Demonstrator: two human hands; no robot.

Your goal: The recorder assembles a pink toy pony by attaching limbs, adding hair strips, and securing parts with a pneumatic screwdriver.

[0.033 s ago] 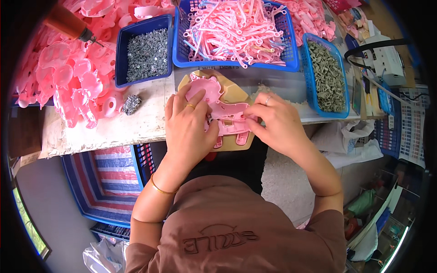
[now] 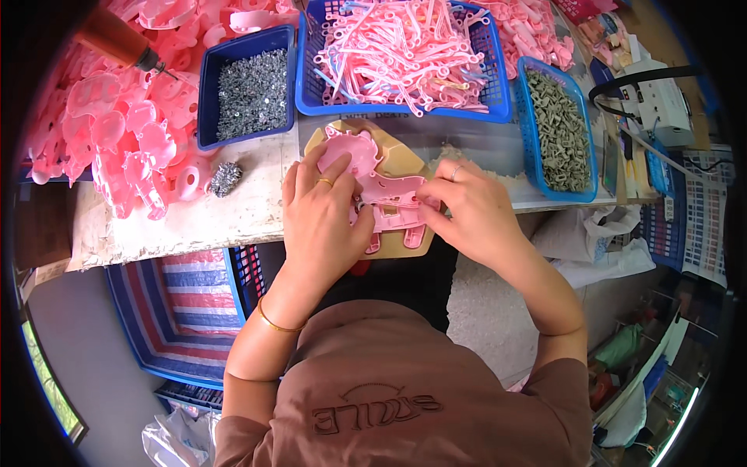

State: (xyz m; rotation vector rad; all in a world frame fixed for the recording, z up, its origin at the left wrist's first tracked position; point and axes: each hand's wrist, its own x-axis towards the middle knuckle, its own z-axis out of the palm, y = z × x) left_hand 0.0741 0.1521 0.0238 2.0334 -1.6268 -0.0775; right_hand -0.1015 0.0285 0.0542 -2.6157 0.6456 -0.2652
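A pink plastic shell (image 2: 393, 187), shaped like part of a toy animal, lies hollow side up in a tan fixture block (image 2: 405, 159) at the front edge of the bench. My left hand (image 2: 320, 206) rests over the shell's left side, its curved fingers and thumb holding it down in the block. At the shell's right end, the thumb and index finger of my right hand (image 2: 471, 206) are pinched together. What sits between those fingertips is too small and covered to make out. Narrow pink pieces and slots show inside the shell between my hands.
Behind the block stands a blue basket of pink link arms (image 2: 405, 54). Left of it are a dark blue bin of small metal parts (image 2: 250, 93), a metal cluster (image 2: 226, 179), piled pink shells (image 2: 132, 132) and a hanging red screwdriver (image 2: 124, 47). A light-blue basket of grey-green pieces (image 2: 556, 128) stands right.
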